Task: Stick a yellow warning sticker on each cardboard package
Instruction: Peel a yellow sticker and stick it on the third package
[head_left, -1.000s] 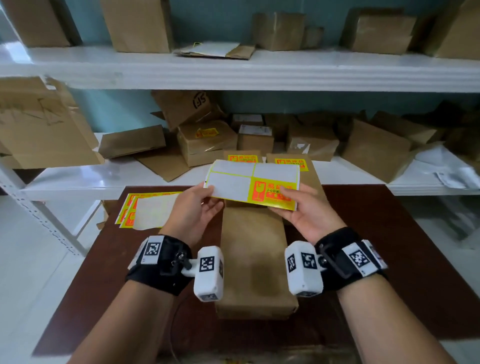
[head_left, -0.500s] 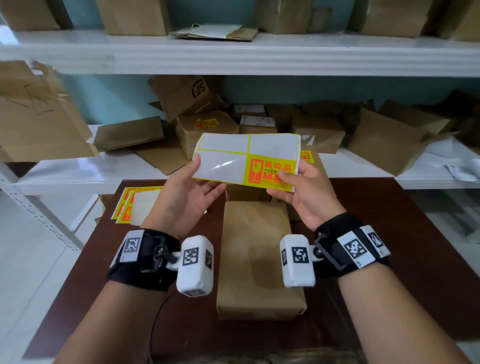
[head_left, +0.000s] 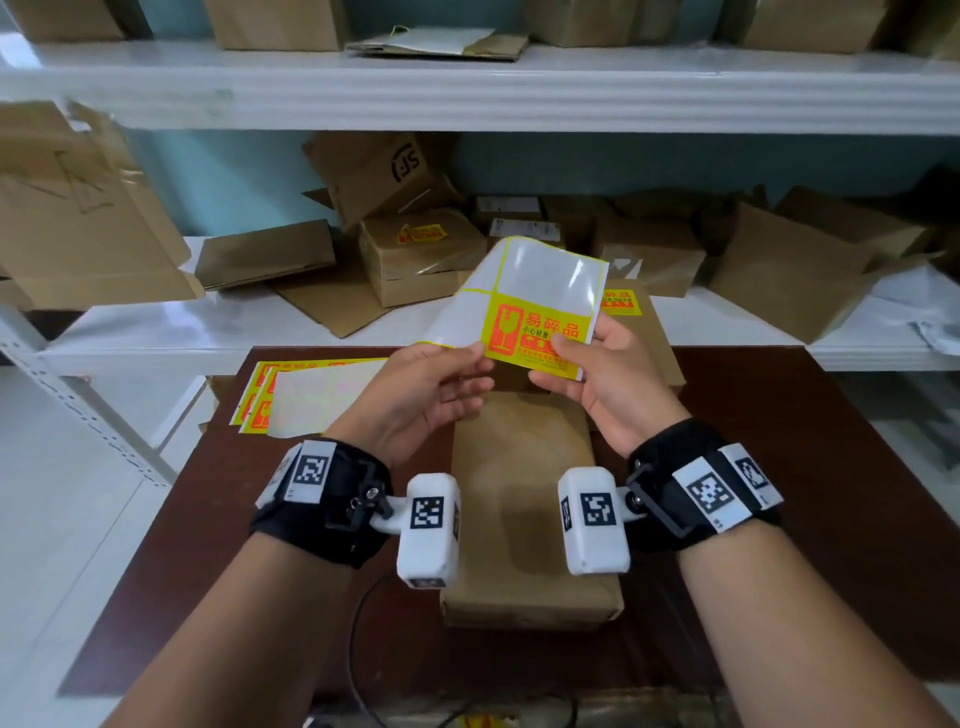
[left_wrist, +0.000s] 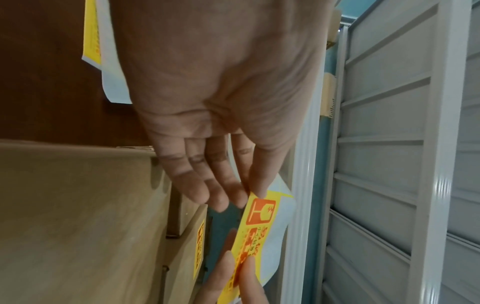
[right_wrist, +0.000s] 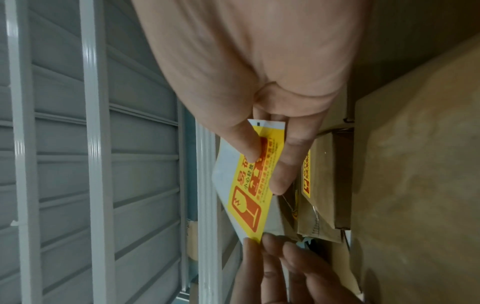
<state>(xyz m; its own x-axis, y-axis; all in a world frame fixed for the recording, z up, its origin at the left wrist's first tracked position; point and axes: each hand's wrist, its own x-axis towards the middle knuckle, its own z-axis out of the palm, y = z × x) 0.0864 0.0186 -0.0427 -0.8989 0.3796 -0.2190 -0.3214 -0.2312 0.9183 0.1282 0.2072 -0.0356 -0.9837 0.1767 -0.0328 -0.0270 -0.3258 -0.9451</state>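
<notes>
I hold a sticker sheet (head_left: 540, 291) up over the table; its white backing carries one yellow warning sticker (head_left: 535, 338) at the lower right. My right hand (head_left: 587, 364) pinches that sticker's right end between thumb and fingers (right_wrist: 283, 164). My left hand (head_left: 441, 379) pinches the sheet's lower left corner at the sticker's edge (left_wrist: 259, 191). Below the hands a plain brown cardboard package (head_left: 524, 519) lies flat on the dark brown table (head_left: 779, 519). A second package (head_left: 639, 332) behind it bears a yellow sticker (head_left: 618, 302).
More sticker sheets (head_left: 306, 395) lie at the table's left rear. White shelves (head_left: 208, 332) behind the table hold several cardboard boxes, one (head_left: 421, 254) with a yellow sticker. A black cable (head_left: 358, 649) runs along the table's near edge.
The sheet has turned from flat and wide to tilted, its left part bending back. My left hand has slid right along the bottom edge to the sticker's corner. My head has come closer.
</notes>
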